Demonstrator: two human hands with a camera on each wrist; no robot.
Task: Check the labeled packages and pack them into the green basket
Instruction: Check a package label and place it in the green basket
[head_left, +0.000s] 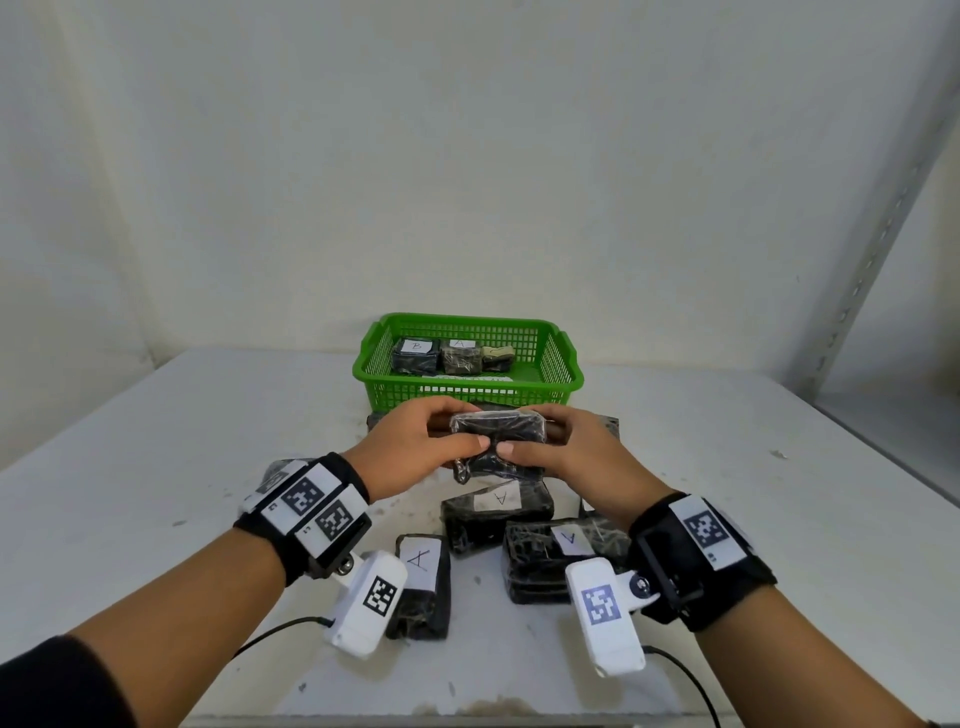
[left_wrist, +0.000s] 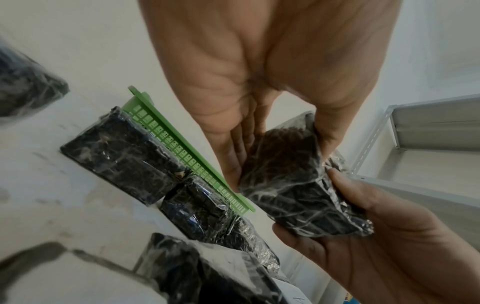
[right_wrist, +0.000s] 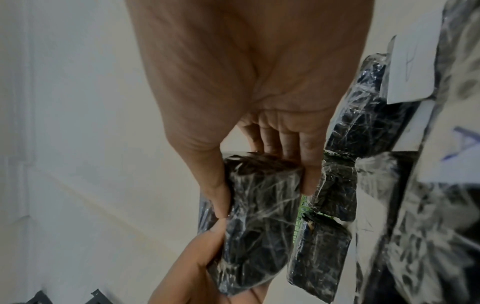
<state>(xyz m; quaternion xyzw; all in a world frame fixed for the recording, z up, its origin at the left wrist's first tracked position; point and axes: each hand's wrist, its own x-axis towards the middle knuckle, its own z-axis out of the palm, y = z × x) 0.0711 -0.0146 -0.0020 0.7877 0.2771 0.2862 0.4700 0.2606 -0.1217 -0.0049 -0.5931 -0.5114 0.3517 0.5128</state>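
Both hands hold one black plastic-wrapped package (head_left: 497, 441) above the table, just in front of the green basket (head_left: 563, 371). My left hand (head_left: 415, 441) grips its left end and my right hand (head_left: 566, 452) its right end, thumbs meeting on the near face. No label shows on the held package (left_wrist: 298, 193) (right_wrist: 257, 216). The basket holds three packages, labelled B (head_left: 415, 353), A (head_left: 460, 356) and C (head_left: 497, 356). Several black packages with white A labels (head_left: 498, 501) lie on the table below my hands.
The white table (head_left: 182, 467) ends at a pale wall behind the basket. A grey metal shelf (head_left: 883, 415) stands along the right side. More wrapped packages (left_wrist: 122, 156) lie against the basket's front wall. Camera cables (head_left: 280, 631) trail near the table's front edge.
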